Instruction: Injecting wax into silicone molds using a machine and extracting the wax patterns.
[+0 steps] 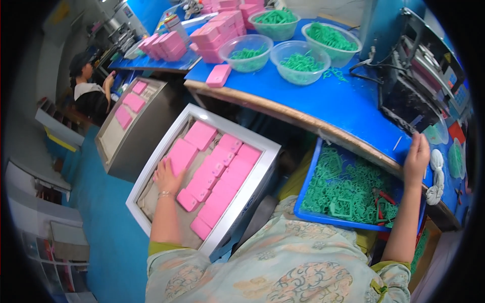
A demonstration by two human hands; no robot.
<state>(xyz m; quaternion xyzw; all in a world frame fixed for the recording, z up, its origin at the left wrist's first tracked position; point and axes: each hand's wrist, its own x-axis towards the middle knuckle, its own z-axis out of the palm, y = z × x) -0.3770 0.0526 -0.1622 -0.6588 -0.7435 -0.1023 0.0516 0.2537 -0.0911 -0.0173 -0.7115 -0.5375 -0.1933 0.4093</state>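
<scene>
My left hand (168,177) reaches into a white-rimmed box (255,184) at my left and rests on one of several flat pink cases (222,174) lying in rows inside. The fingers are spread over a case (181,155) at the box's left side. My right hand (417,159) lies flat on the front edge of the blue table (343,101), holding nothing. Just below that hand sits a blue tray (309,188) filled with green plastic frame pieces (348,189).
Clear bowls of green parts (300,61) and stacks of pink cases (217,33) stand on the table's far side. A dark machine (419,86) sits at the right. A second box with pink cases (132,103) is further left, beside a seated person (91,86).
</scene>
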